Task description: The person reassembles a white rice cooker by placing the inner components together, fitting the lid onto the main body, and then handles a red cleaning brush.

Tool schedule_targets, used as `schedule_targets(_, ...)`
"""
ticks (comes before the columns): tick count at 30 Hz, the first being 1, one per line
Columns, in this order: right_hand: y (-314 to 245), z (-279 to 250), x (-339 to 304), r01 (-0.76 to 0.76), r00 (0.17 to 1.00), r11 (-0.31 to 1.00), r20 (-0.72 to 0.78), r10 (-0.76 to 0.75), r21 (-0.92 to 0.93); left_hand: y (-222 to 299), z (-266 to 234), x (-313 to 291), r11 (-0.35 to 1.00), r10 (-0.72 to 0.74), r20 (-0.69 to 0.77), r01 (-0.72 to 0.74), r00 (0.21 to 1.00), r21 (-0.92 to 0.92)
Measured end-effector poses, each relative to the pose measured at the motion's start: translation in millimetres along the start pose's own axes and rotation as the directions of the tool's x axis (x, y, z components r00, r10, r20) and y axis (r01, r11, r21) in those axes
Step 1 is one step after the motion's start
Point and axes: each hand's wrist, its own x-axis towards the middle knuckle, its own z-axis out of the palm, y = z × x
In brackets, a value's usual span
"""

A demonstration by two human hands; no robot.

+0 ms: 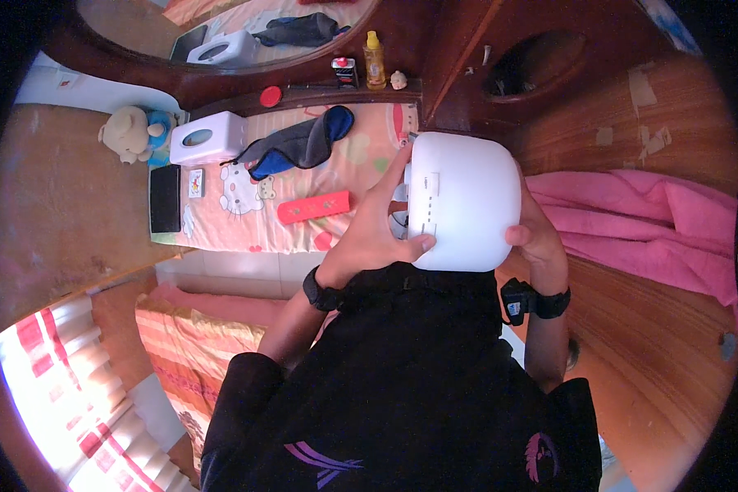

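Observation:
A white rounded plastic device [467,201] with a row of small dark dots and marks along its left side is held up in front of my body. My left hand [369,234] grips its left side, the thumb pressed near the lower marks and the fingers partly behind it. Around the opposite side wraps my right hand [537,234], its thumb on the lower right edge and the other fingers mostly hidden. Grey parts show between my left fingers and the device; I cannot make out what they are.
Beyond my left hand, a patterned tabletop [209,221] carries a red case [313,208], a grey and blue cloth [303,148], a white tissue box [209,138], a black tablet-like slab [165,199] and a plush toy [129,134]. A yellow bottle [374,61] stands on the mirror ledge. Pink fabric [631,221] hangs right.

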Motion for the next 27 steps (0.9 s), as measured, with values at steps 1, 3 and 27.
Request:
schedule_targets(1,1,-1,1,-0.002,1.000,1.000,0.003,0.002,-0.002,-2,0,-1,1.000,0.001,-0.004,-0.001,1.000,-0.001)
schedule_targets(3,6,-4,3,-0.001,1.000,1.000,0.009,0.001,0.005,-8,0,-3,0.999,-0.016,-0.052,0.014,0.999,-0.039)
schedule_targets(27,15,-5,9,-0.030,0.999,0.999,0.041,0.031,-0.016,2,-6,-7,0.996,-0.064,-0.055,0.060,0.996,-0.071)
